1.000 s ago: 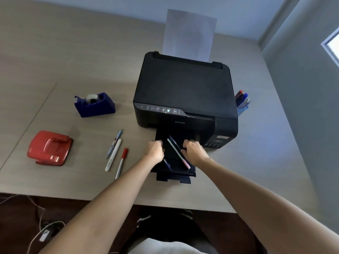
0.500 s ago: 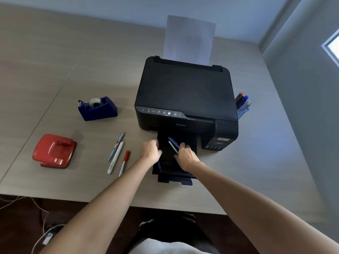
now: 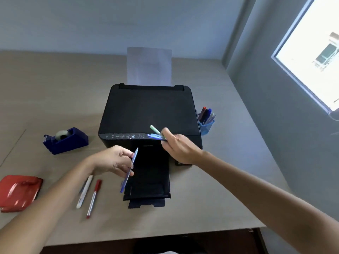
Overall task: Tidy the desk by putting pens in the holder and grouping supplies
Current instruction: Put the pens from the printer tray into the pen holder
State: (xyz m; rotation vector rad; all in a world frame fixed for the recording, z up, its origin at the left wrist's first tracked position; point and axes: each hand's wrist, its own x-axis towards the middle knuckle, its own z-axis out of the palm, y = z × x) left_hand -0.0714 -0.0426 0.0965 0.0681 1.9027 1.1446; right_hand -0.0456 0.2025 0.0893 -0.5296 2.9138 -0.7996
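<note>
1. At frame center: a black printer [image 3: 149,110] on a tan desk [image 3: 55,92], white paper [image 3: 149,66] standing upright in its rear feed, output tray [image 3: 148,180] extended toward the bottom of the frame.
2. Left of center: left hand [image 3: 111,159], fingers closed around a blue pen [image 3: 129,169], held almost upright above the tray's left edge.
3. Just right of center: right hand [image 3: 177,146], raised over the printer's front right corner, pinching two pens together, a pale green pen [image 3: 155,129] and a second blue pen [image 3: 154,137], tips pointing to the left.
4. Right of the printer, just beside it: a blue mesh pen holder [image 3: 206,125], several pens standing inside.
5. Lower left, flat on the desk: a white pen [image 3: 84,192] and a red-capped pen [image 3: 94,198] side by side; a third pen partly hidden behind the left forearm.
6. Left of the printer: a dark blue tape dispenser [image 3: 66,140].
7. At the far left edge: a red hole punch [image 3: 19,192].
</note>
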